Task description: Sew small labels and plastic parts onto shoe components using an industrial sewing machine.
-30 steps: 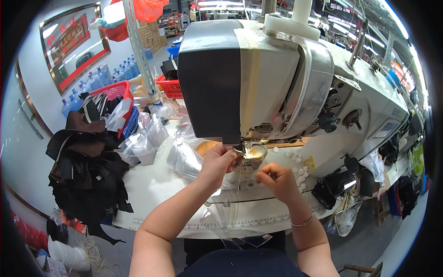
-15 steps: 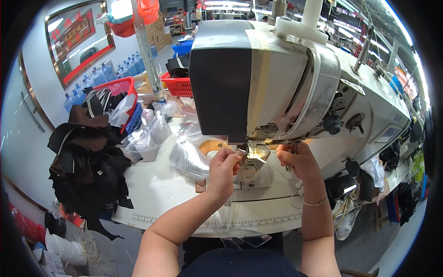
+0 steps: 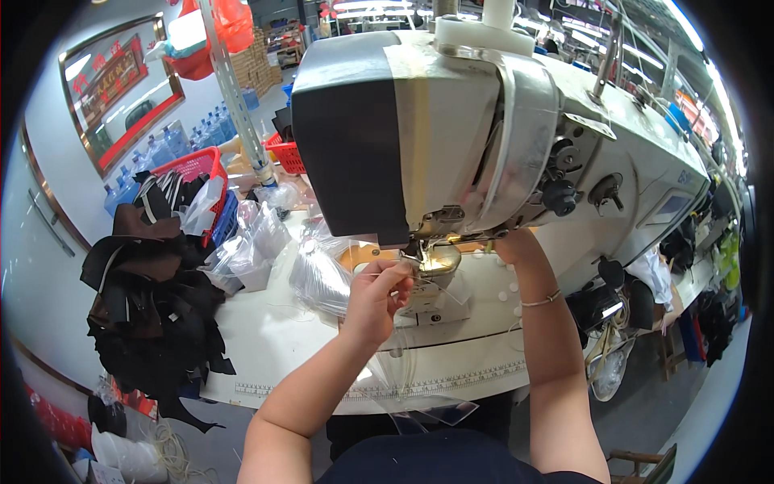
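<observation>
2 hands (image 3: 376, 298) at 1 sewing mach. (image 3: 455, 133); 2 red baskets (image 3: 192, 164) bhd.

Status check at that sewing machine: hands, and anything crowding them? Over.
Left hand pinched beneath the sewing machine's head, contents unclear. Right hand under its arm, fingertips hidden. Clear plastic bundle close beside left hand.

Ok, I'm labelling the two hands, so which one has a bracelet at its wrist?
The right hand, partly hidden by the sewing machine: a thin bracelet circles its wrist, while the left hand's wrist is bare.
</observation>
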### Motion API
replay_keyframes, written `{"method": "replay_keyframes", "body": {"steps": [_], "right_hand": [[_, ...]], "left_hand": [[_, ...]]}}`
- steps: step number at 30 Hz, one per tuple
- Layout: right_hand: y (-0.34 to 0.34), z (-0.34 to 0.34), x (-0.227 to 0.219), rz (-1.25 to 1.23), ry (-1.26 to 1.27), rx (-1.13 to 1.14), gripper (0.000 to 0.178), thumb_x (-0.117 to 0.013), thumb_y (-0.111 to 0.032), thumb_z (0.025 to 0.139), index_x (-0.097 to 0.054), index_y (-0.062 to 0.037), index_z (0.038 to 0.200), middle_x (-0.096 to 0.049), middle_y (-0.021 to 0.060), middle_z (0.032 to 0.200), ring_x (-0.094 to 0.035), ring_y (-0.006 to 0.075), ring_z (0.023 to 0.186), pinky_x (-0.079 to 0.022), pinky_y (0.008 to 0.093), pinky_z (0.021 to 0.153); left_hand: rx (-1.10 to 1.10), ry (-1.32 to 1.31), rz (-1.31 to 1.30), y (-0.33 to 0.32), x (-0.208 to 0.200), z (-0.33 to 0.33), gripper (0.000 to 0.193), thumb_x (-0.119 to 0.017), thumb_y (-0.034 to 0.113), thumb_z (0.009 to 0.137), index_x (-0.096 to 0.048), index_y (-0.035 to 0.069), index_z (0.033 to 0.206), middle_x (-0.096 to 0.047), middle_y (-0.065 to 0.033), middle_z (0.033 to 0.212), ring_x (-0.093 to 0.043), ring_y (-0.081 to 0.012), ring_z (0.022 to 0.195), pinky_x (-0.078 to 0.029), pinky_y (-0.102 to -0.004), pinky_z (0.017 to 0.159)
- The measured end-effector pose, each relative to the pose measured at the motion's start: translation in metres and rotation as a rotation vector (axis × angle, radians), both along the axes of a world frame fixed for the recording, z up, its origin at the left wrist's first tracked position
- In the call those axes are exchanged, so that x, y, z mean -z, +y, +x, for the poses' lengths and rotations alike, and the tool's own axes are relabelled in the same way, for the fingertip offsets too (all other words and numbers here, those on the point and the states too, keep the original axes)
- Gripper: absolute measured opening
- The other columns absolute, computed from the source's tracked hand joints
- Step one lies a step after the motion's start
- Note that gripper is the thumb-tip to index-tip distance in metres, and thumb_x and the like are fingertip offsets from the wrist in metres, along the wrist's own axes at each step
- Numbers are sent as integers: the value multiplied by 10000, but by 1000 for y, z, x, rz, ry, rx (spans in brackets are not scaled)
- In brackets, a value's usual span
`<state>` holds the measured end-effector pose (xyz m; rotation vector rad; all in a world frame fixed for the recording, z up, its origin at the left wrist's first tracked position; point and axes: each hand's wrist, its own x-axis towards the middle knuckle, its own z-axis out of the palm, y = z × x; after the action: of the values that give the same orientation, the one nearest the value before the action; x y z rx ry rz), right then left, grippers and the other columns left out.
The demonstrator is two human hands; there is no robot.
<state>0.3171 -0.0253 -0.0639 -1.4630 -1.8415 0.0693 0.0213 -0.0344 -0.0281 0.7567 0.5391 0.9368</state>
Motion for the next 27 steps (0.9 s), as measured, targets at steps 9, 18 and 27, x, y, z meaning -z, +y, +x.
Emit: {"method": "replay_keyframes", "body": {"steps": [9, 18, 27], "right_hand": [[56, -5, -21, -93, 489, 96, 158, -554, -110, 836, -570, -16, 711, -561, 73, 649, -578, 175, 624, -427, 293, 520], [72, -17, -2, -220, 972, 186, 135, -551, -111, 842, -570, -23, 742, -558, 66, 658, -567, 162, 611, -416, 282, 496], [7, -16, 25, -391, 1183, 72, 102, -596, -149, 848, -562, -53, 836, -558, 36, 698, -493, 93, 549, -359, 222, 425]], "left_hand": [[-218, -110, -72, -18, 4, 14, 77, -600, 96, 807, -540, 68, 769, -517, -1, 612, -430, -71, 492, -345, -193, 462], [-385, -133, 4, -33, 9, 27, 104, -617, 115, 823, -544, 63, 770, -503, 15, 616, -423, -59, 536, -337, -188, 509], [-437, -75, 223, -38, 16, 32, 127, -609, 158, 864, -551, 57, 811, -500, 31, 669, -404, -30, 585, -332, -173, 544]]}}
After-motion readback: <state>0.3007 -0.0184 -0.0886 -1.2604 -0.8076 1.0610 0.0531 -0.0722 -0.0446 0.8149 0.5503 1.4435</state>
